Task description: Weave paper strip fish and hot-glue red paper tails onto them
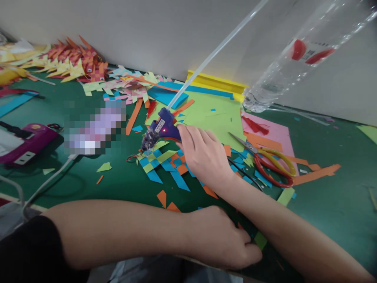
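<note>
My right hand (206, 157) is wrapped round the handle of a dark purple hot glue gun (166, 122) with a lit red lamp. A long translucent glue stick (215, 53) juts from its back end. The crusted nozzle points down and left, close to a woven paper piece (165, 163) in blue, green and orange; I cannot tell whether they touch. Below my right forearm, my left hand (226, 239) is closed with its knuckles up. Its fingertips lie beside a green paper strip (260, 239), and whatever they hold is hidden.
Scissors (265, 159) with red and yellow handles lie right of my right hand. A clear bottle (297, 59) leans at the back right. Finished paper fish (73, 63) pile up back left. A purple power strip (32, 143) and a blurred-out phone (97, 127) with a cable are left.
</note>
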